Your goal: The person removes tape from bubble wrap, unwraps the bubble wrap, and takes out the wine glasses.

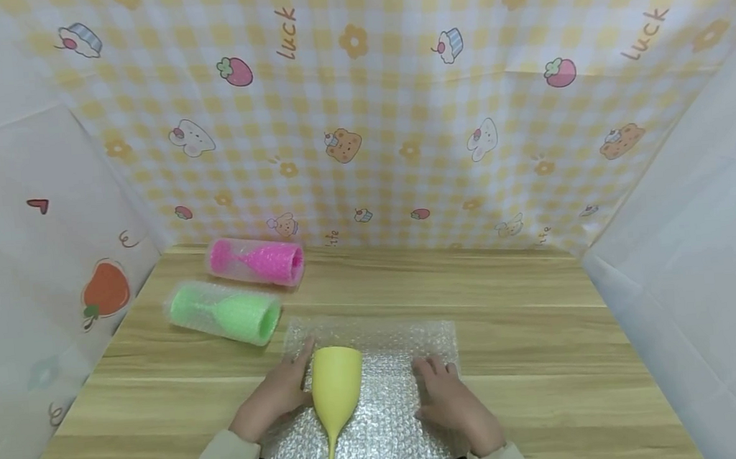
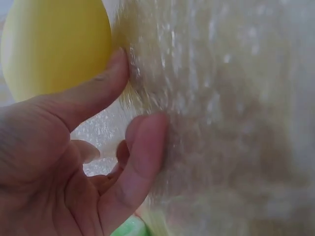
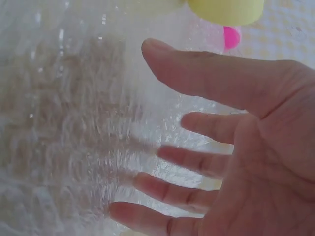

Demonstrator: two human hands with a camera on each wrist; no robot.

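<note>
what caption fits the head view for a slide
Yellow goblet lying on bubble wrap, left hand beside its bowl, right hand flat on the wrap.

Wooden table [image 1: 510,297], yellow checked backdrop [image 1: 398,112] — white side sheets [image 1: 699,232]

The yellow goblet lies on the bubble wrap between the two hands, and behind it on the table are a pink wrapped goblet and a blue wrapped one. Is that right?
Not quite. The second wrapped goblet is green, not blue, as the head view shows. The rest holds: the yellow goblet lies on the bubble wrap between the left hand and right hand, with the pink wrapped goblet behind.
</note>
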